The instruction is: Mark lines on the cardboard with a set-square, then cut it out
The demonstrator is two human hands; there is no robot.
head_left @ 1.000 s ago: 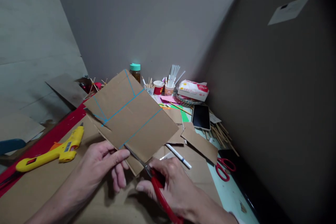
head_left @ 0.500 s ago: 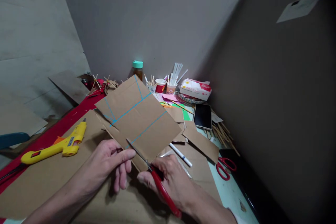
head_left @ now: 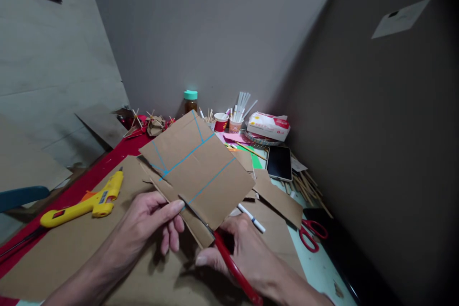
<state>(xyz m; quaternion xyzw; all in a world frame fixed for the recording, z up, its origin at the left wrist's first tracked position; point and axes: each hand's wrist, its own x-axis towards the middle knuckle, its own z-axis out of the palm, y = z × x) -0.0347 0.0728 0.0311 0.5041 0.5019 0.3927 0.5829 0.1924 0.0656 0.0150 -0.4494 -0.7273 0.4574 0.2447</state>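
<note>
A piece of brown cardboard with blue drawn lines is held up in front of me, tilted. My left hand pinches its lower left edge between thumb and fingers. Red-handled scissors are in my right hand, their blades around the cardboard near its lower corner. A cut there separates a narrow strip from the main sheet, and the blade tip lies close to my left thumb. Part of the lower blade is hidden behind the cardboard.
A yellow glue gun lies left on a large cardboard sheet. To the right are a marker, a second pair of red scissors, a phone and sticks. Cups, a jar and a tissue pack stand behind.
The scissors have cut further into the cardboard near its lower corner, and the strip now stands apart from the sheet there. The view has shifted slightly.
</note>
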